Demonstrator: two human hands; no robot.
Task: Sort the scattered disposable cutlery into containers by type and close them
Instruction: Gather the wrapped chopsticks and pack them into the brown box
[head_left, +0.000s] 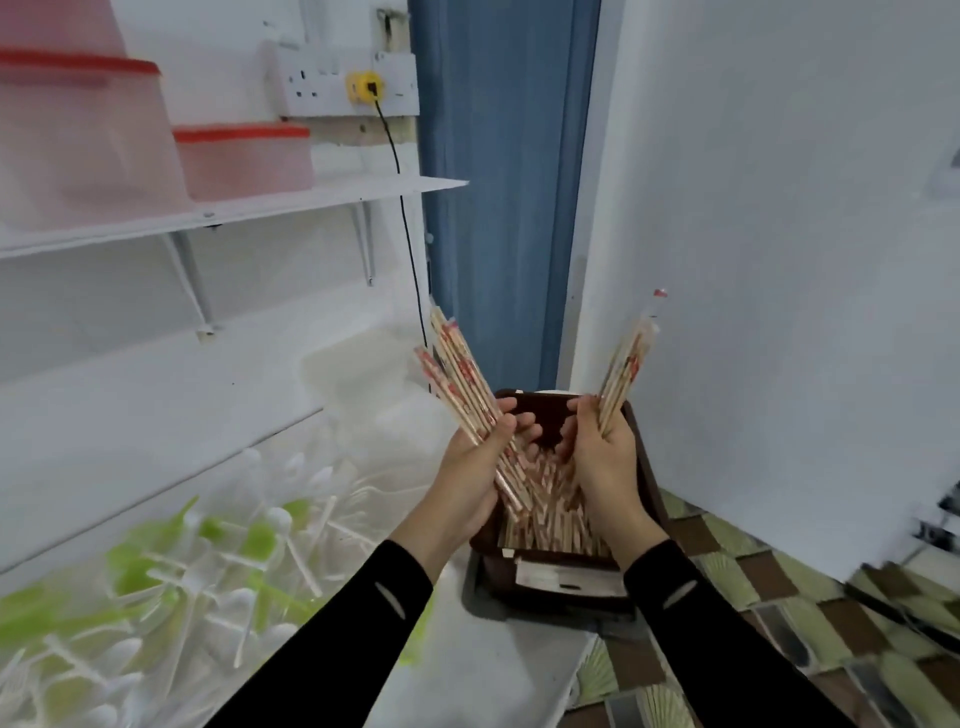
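Two bundles of paper-wrapped wooden chopsticks are held upright and fanned outward. The left bundle (457, 374) is gripped by the left hand (475, 467) and the right bundle (626, 364) by the right hand (608, 452), with the fingers of each hand curled tightly round the lower part of the sticks. Both bundles are held directly above a dark brown container (647, 467), which is already packed with more chopsticks (550, 504) and stands at the right edge of the desk (509, 665), toward its far corner. The sticks are judged light, stiff and thin, and their smooth wrappers are likely to slide against one another, so a firm grip round the middle of a bundle seems safest against spilling. On the left part of the desk, white and green plastic cutlery (208, 561) is scattered in a blurred heap. Above it, a white wall shelf (311, 195) carries pink containers (244, 166) with red lids. No lid for the brown container can be made out.
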